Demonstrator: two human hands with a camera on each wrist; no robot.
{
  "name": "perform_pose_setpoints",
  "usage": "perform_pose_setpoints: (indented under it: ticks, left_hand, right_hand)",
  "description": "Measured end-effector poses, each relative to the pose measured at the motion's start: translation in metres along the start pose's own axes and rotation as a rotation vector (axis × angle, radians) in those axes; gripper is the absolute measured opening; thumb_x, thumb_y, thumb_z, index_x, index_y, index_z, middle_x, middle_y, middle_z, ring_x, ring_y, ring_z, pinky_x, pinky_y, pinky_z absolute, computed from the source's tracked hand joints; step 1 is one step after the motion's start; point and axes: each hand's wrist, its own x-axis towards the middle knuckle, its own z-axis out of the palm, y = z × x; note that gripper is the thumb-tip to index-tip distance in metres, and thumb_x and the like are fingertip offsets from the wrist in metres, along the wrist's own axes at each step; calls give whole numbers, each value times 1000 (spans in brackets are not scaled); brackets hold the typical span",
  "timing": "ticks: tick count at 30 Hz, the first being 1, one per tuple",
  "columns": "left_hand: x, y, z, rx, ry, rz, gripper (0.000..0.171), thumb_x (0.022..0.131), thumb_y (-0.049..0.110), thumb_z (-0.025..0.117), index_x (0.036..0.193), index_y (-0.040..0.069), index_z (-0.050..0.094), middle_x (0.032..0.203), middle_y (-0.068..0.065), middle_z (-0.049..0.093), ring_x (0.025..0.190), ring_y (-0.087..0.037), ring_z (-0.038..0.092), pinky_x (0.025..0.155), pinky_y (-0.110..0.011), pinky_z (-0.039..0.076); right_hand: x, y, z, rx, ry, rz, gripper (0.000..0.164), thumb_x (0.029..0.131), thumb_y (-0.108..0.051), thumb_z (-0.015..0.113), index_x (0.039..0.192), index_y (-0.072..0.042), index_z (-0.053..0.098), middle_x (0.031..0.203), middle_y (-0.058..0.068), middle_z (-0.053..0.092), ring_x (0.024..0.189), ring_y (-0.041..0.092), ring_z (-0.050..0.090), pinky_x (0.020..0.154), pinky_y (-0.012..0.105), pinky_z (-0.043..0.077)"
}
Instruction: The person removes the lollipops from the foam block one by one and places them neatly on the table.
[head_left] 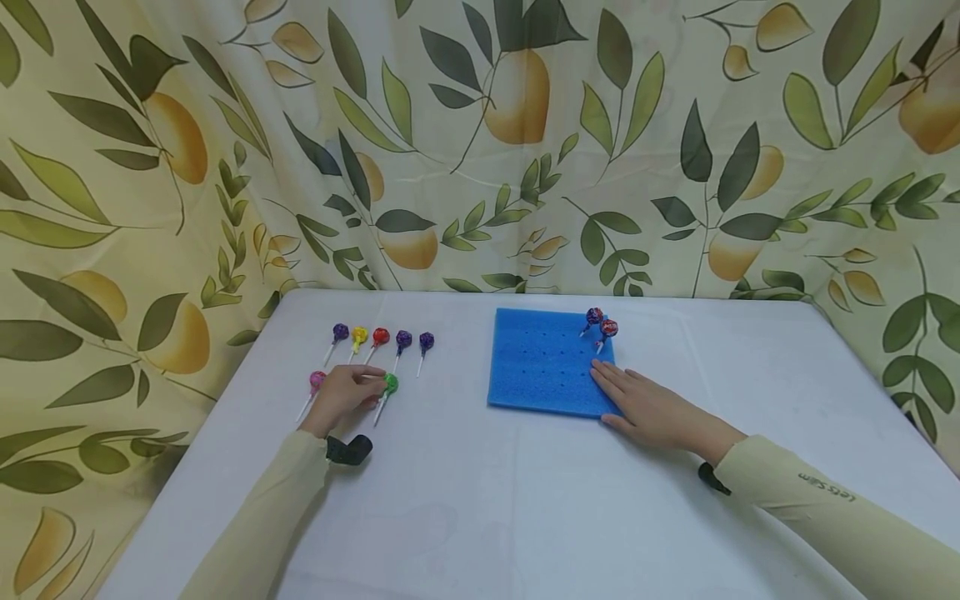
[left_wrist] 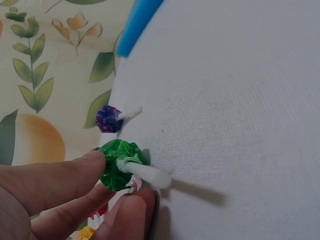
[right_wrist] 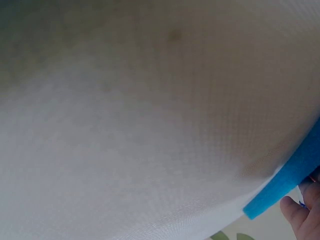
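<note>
My left hand (head_left: 339,402) pinches the green wrapped head of a lollipop (head_left: 391,383) between thumb and fingers. In the left wrist view, the white stick of this green lollipop (left_wrist: 116,172) points away from the fingers, over the tablecloth. On the right, my right hand (head_left: 648,410) rests with straight fingers on the right edge of a blue foam board (head_left: 536,392) dotted with small holes. Two lollipops, one purple-red (head_left: 594,316) and one red (head_left: 609,328), stand in the board's far right corner. The right wrist view catches only fingers at the board's edge.
Beyond the left hand lies a row of lollipops: purple (head_left: 341,332), yellow (head_left: 359,334), red (head_left: 381,336) and further purple ones (head_left: 427,340). A pink lollipop (head_left: 318,379) lies left of that hand. White cloth (head_left: 465,492) covers the table; a patterned curtain (head_left: 480,183) hangs behind.
</note>
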Motion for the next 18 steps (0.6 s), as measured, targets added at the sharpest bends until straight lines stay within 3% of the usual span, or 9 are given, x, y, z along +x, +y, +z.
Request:
perform_pose_setpoints:
  ticks: [7, 18]
  left_hand:
    - [1, 4, 2, 15, 6, 16, 31, 88, 21, 66, 117, 9, 66, 98, -10, 70, 73, -12, 59, 67, -19, 44]
    - [4, 7, 13, 11, 5, 140, 27, 84, 13, 68, 110, 6, 66, 111, -16, 67, 93, -21, 64, 70, -25, 55]
  right_hand:
    - [0, 0, 0, -5, -1, 0, 72, 94, -39, 52, 146, 2, 24, 154, 20, 22, 141, 38, 26, 111, 54, 29]
    - [0, 0, -1, 0, 3, 1, 71, 94, -39, 52, 146, 2, 25, 154, 20, 23, 141, 38, 26, 112, 53, 28]
